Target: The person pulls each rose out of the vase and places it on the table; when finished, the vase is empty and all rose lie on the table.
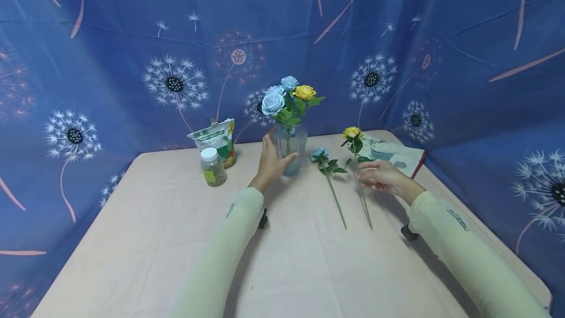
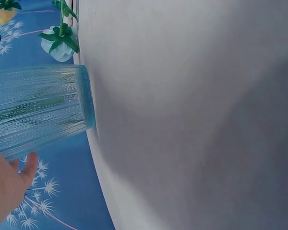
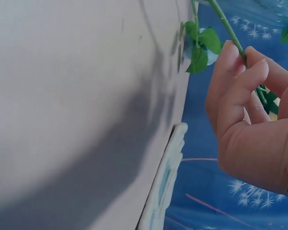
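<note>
A clear ribbed glass vase [image 1: 290, 148] stands upright at the back middle, holding blue roses [image 1: 273, 100] and a yellow rose [image 1: 305, 92]. My left hand [image 1: 273, 161] grips it from the left, thumb across the front; in the left wrist view this hand [image 2: 9, 184] shows only partly beside the glass. My right hand [image 1: 383, 176] pinches the green stem of another yellow rose [image 1: 352, 133], bloom up. Thumb and fingertips meet on that stem [image 3: 228, 26] in the right wrist view. Between the hands a single blue rose [image 1: 320, 154] lies on the table.
Left of the vase are a white-capped jar [image 1: 213, 168] and a printed white-and-green bag [image 1: 220, 139]. A pale patterned cloth [image 1: 397, 153] lies at the back right, behind my right hand. The pinkish table [image 1: 167, 239] meets a blue dandelion-print curtain [image 1: 110, 63].
</note>
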`<state>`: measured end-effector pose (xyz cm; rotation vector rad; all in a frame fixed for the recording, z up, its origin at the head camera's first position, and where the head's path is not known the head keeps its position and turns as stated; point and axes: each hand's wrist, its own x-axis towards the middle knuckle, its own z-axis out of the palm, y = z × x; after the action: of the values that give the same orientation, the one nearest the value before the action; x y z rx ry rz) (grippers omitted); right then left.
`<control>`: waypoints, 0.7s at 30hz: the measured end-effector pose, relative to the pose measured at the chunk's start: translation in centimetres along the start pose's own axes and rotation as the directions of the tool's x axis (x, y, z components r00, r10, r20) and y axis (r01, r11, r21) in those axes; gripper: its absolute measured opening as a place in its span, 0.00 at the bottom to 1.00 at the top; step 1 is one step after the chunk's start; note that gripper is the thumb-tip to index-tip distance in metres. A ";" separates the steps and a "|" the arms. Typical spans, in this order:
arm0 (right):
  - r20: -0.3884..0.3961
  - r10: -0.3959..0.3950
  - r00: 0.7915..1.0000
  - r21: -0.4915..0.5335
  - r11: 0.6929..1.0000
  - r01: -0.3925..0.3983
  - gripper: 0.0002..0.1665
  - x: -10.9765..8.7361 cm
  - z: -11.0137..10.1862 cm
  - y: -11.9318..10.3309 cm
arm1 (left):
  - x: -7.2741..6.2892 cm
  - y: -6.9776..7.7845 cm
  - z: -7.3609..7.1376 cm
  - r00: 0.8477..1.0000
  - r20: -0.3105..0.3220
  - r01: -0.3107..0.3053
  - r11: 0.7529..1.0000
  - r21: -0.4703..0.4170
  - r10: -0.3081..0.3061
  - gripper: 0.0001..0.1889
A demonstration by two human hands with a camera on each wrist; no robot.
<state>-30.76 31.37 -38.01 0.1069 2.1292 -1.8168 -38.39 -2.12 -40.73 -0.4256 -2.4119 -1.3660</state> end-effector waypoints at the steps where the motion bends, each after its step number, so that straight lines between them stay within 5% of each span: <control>1: -0.003 0.004 1.000 -0.005 1.000 -0.004 0.41 0.1 -0.1 0.1 | 0.0 0.0 0.0 1.000 0.000 -0.001 1.000 -0.002 0.001 0.56; 10: -0.052 0.040 0.998 -0.001 0.999 -0.040 0.43 1.1 -1.6 0.6 | -0.1 0.2 0.1 1.000 -0.002 -0.020 1.000 -0.006 0.020 0.55; 21: -0.043 0.094 0.995 -0.124 0.987 -0.099 0.41 2.1 -1.2 1.3 | -0.1 0.1 0.0 1.000 -0.009 -0.005 1.000 0.012 0.005 0.54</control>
<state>-32.61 32.41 -39.71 0.2110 2.2173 -1.6341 -38.30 -2.06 -40.72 -0.4213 -2.4094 -1.3475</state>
